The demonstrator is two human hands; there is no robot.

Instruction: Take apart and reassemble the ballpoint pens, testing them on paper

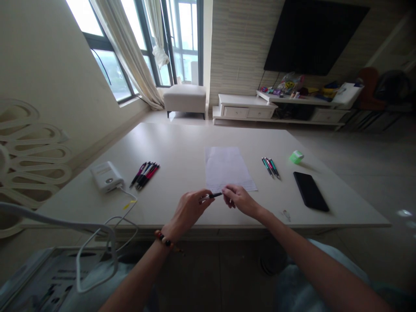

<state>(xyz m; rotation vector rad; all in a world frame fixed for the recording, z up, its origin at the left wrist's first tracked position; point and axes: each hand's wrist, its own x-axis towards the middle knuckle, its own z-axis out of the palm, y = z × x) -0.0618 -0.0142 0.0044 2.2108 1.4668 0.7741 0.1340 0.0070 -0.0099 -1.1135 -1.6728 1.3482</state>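
Note:
My left hand [192, 208], with a beaded bracelet at the wrist, is closed on the body of a white and black pen [212, 196]. My right hand [239, 199] pinches at the dark tip end of the same pen; whether a small part is between those fingers is hidden. The pen lies nearly level, just above the near edge of a white sheet of paper [227, 167]. Left of the paper is a group of several pens [144, 174], black, white, red and purple. To its right lies a smaller group of green and red pens [271, 167].
A white box-shaped device [107, 177] with a white cable [128, 208] sits at the table's left. On the right are a green and white block [296, 157], a black phone [311, 191] and a small clear piece [286, 215]. The white table's [182, 141] near edge runs below my hands.

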